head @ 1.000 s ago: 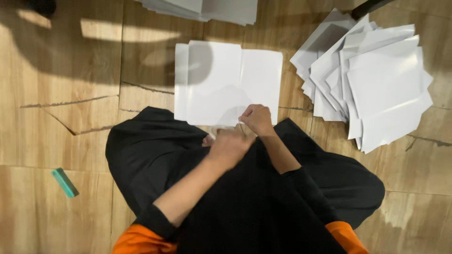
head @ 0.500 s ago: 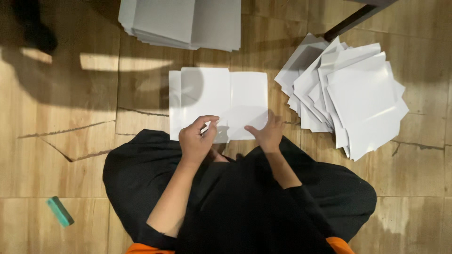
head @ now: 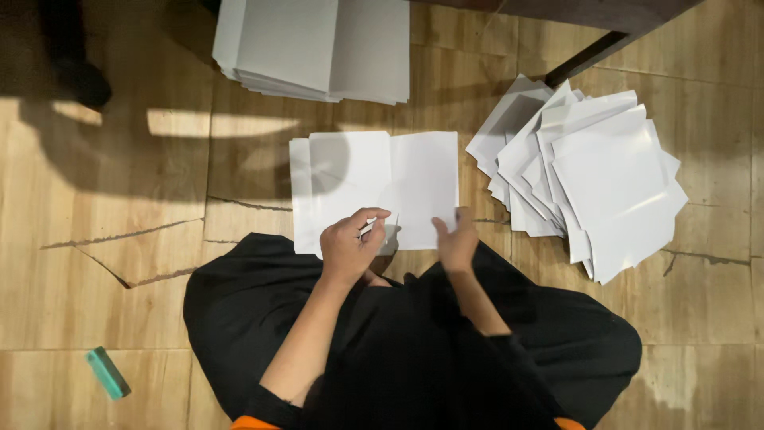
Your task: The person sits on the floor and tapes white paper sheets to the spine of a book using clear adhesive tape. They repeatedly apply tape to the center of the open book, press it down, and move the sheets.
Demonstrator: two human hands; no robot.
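A white sheet of paper (head: 374, 183), folded so it shows two panels, lies flat on the wooden floor in front of me. My left hand (head: 350, 243) rests on its near edge with the fingers curled, pinching the paper's lower edge. My right hand (head: 455, 239) presses flat on the near right part of the same sheet, fingers together. My black clothing (head: 414, 342) fills the lower middle of the view.
A fanned heap of white folded sheets (head: 593, 175) lies to the right. A neat stack of white sheets (head: 318, 48) sits at the far side. A small green block (head: 107, 372) lies at the lower left. A dark table leg (head: 589, 56) slants at the upper right.
My hands have moved apart along the sheet's near edge, from together at the middle to left and right. The view has shifted so the far stack shows more.
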